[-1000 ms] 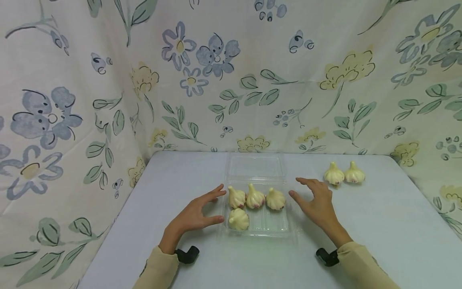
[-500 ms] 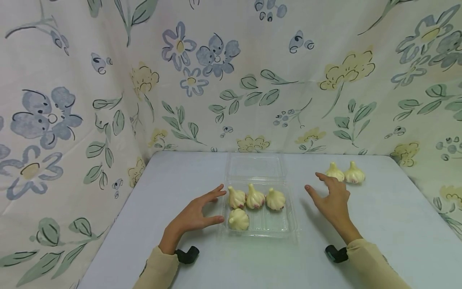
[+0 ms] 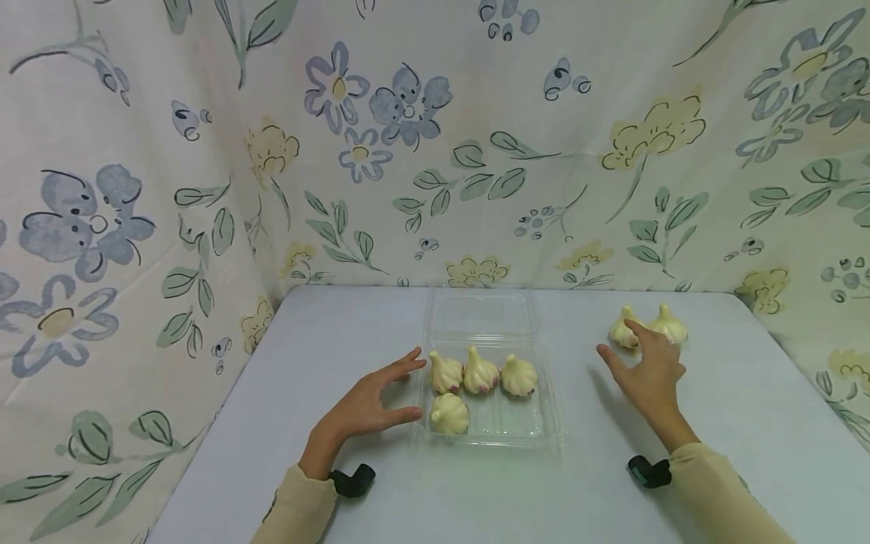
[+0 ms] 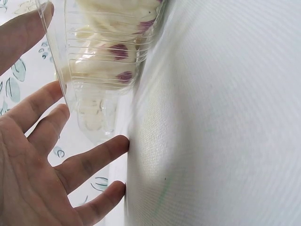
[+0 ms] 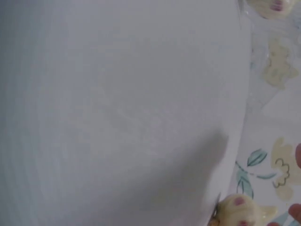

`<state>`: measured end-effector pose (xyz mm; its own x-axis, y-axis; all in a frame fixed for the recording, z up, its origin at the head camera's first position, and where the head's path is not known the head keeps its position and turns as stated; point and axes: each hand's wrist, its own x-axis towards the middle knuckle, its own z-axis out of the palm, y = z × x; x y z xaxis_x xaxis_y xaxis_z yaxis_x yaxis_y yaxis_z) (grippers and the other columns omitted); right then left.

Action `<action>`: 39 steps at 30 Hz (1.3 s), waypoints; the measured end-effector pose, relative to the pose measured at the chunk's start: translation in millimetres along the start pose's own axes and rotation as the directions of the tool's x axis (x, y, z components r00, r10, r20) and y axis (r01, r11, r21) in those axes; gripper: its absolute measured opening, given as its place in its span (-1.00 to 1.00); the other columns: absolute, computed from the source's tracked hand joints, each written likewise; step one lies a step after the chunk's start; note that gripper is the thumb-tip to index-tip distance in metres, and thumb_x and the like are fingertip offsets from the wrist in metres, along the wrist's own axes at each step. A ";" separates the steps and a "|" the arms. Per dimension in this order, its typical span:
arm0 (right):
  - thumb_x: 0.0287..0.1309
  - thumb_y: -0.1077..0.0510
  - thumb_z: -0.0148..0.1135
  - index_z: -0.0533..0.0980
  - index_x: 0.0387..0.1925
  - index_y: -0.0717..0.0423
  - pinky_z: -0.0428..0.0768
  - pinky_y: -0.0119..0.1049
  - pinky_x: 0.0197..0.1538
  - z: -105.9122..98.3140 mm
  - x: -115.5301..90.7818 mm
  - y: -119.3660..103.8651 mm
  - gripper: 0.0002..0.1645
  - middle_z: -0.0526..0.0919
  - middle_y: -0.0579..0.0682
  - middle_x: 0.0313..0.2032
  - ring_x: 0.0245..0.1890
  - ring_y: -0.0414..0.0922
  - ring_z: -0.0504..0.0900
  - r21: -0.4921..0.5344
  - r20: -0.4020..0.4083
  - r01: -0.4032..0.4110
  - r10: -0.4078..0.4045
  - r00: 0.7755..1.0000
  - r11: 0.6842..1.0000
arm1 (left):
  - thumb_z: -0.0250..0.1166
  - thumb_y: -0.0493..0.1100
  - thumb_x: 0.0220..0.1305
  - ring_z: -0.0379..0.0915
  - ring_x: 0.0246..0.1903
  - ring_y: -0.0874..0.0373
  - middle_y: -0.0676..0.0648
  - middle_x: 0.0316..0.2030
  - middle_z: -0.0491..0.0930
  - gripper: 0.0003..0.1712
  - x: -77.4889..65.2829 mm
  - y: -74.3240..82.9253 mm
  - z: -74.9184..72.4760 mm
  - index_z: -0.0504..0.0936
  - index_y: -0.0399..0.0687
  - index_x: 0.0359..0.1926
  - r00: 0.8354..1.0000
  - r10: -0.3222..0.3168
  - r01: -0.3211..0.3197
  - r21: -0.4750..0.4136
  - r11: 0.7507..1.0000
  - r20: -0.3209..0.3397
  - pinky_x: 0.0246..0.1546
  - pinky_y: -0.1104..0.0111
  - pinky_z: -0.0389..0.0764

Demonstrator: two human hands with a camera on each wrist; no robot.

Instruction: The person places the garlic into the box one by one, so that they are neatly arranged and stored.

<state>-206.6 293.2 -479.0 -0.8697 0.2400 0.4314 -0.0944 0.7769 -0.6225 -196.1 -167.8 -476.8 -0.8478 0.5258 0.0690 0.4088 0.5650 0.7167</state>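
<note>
A clear plastic clamshell box [image 3: 513, 421] lies with its lid [image 3: 481, 313] folded back on the table. Three garlic bulbs [image 3: 481, 372] line its back row, and one more garlic bulb [image 3: 449, 414] sits at front left. My left hand [image 3: 363, 404] is spread at the box's left side; in the left wrist view its fingertips [image 4: 61, 87] touch the rim. At the back right, my right hand [image 3: 649, 374] reaches with parted fingers to a pair of bulbs, partly covering the left bulb [image 3: 621, 335] and the right bulb [image 3: 669, 329]. One bulb [image 5: 240, 212] shows low in the right wrist view.
The white table [image 3: 326, 325] ends at a floral curtain [image 3: 435, 151] behind and on the left. Black wrist cameras, such as the left one [image 3: 353, 480], sit at each sleeve cuff. The box stands between the two hands.
My right hand has moved away from the box's right side, rightward to the pair of garlic bulbs. My left hand and the box have stayed in place.
</note>
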 end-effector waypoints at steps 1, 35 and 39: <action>0.14 -0.03 0.45 0.41 0.36 0.23 0.16 0.50 -0.01 -1.2 1.1 1.3 -0.18 0.44 0.50 0.22 0.20 0.55 0.30 -0.011 0.004 -0.020 0.020 1.000 1.000 | 0.46 0.23 0.20 0.45 0.36 -0.05 0.28 0.58 0.06 -0.08 0.0 0.1 0.1 0.32 0.23 0.52 1.000 0.000 0.000 0.001 1.000 -0.001 0.40 -0.22 0.30; 0.32 -0.14 0.28 0.20 0.44 0.41 0.24 0.49 0.04 -10.0 30.6 32.7 -0.05 0.31 0.55 0.24 0.24 0.54 0.23 -0.083 0.210 -0.156 0.170 0.963 0.984 | 0.45 0.21 0.21 0.45 0.36 -0.07 0.26 0.59 0.06 -0.10 -0.5 -3.3 0.3 0.31 0.25 0.52 1.000 0.020 -0.020 0.003 1.000 -0.005 0.40 -0.22 0.29; 0.31 -0.12 0.29 0.20 0.44 0.43 0.29 0.44 0.01 -9.3 33.9 33.4 -0.05 0.34 0.55 0.20 0.21 0.48 0.28 -0.084 0.217 -0.139 0.154 0.964 0.987 | 0.45 0.23 0.21 0.44 0.36 -0.07 0.27 0.59 0.05 -0.09 -0.7 -3.6 0.5 0.31 0.26 0.52 1.000 0.015 -0.015 -0.003 1.000 -0.005 0.40 -0.22 0.29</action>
<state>-234.7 332.7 -479.1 -0.9579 0.2248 0.1787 0.0682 0.7825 -0.6189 -196.8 -169.9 -479.7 -0.8431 0.5313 0.0829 0.4205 0.5554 0.7174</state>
